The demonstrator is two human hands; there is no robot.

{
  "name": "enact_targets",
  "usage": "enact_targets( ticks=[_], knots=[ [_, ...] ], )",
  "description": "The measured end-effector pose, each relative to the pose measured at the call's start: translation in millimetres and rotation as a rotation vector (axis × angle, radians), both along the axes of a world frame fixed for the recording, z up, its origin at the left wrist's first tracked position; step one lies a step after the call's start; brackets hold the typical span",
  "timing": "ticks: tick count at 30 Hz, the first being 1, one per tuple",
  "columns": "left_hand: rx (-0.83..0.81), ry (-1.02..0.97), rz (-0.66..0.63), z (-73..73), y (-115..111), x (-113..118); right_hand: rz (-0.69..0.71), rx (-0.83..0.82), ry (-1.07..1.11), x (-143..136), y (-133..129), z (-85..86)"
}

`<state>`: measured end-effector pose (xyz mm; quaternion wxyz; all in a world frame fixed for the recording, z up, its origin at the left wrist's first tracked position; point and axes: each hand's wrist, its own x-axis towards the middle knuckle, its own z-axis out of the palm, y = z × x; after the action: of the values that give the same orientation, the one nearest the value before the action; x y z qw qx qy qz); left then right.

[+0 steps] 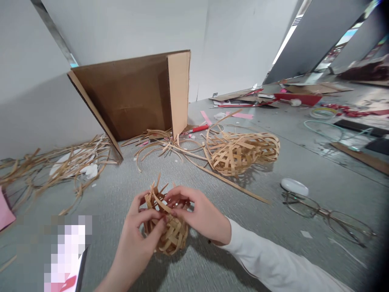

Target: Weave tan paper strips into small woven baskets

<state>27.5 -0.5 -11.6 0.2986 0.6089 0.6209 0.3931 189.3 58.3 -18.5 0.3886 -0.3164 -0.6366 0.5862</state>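
Observation:
A small woven basket (173, 239) of tan strips rests low on the grey table between my hands, loose strip ends sticking up from its top. My left hand (144, 227) closes around its left side, thumb and fingers on the weave. From the right, my right hand (194, 209) pinches a bent strip (162, 202) at the basket's upper edge. The fingertips of both hands partly cover the weave. Beyond them lies a larger woven piece (240, 152) on its side, with long loose strips trailing to its left.
An open cardboard box (130, 97) stands against the white partition. Piled strips (82, 162) lie at left, near a pixelated bright screen (69, 259). Eyeglasses (319, 211) and a white oval object (294, 186) are at right. A red-handled tool (199, 129) lies behind.

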Motion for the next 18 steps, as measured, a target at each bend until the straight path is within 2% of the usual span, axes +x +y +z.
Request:
enact_targets(
  ticks=[4,8,11,14,16,18],
  knots=[
    [-0.027,-0.063,0.014,0.4,3,-5,-0.034,-0.029,0.041,2,-2,7.4],
    [-0.101,-0.188,0.022,-0.9,6,-8,-0.055,0.08,-0.029,8,-1,15.7],
    [-0.125,-0.276,0.105,-2.2,7,-10,-0.144,0.199,-0.126,17,4,19.2],
    [-0.13,-0.32,0.185,-2.7,8,-14,-0.234,0.235,-0.143,25,11,21.2],
    [-0.116,-0.315,0.22,-2.5,8,-18,-0.205,0.191,-0.113,29,15,21.6],
    [-0.098,-0.322,0.236,-2.3,9,-21,-0.107,0.082,-0.078,29,17,19.8]
  ],
)
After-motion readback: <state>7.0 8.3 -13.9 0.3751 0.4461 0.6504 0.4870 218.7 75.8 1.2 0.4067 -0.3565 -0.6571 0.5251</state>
